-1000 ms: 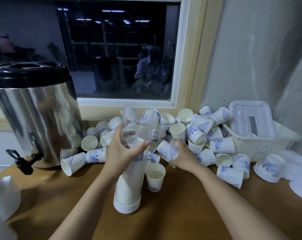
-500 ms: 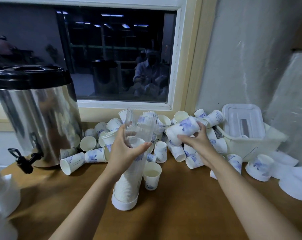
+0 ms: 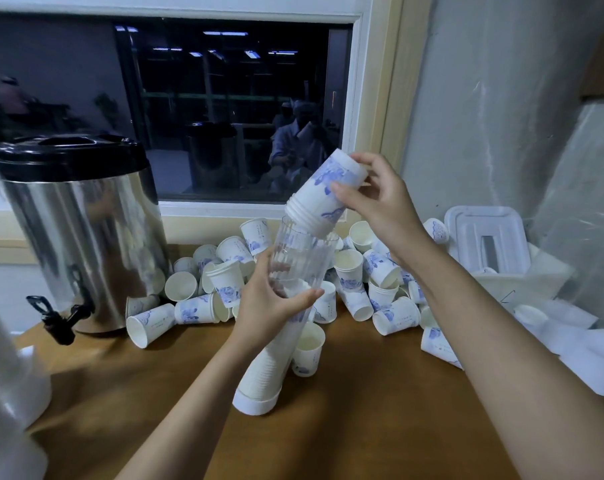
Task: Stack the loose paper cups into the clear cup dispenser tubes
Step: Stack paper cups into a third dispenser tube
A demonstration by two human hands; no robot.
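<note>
Wooden table (image 3: pixel 362 427) bore the clear dispenser tube (image 3: pixel 293 265), tilted on its white base cap and packed with cups in its lower part. The left hand (image 3: pixel 269 306) curled round the tube's middle, thumb across the near side. The right hand (image 3: pixel 380 206) pinched a short nested stack of cups (image 3: pixel 323 192), mouth down, its rim touching the tube's open top. Beyond lay the loose cups (image 3: pixel 380 271) in a heap, between a steel urn (image 3: pixel 82 237) far left and a white bin (image 3: pixel 501 271) far right.

Right hand (image 3: pixel 380 202) tips nested cups (image 3: pixel 323 194) over tube (image 3: pixel 293 271); left hand (image 3: pixel 269 303) grips tube.
</note>
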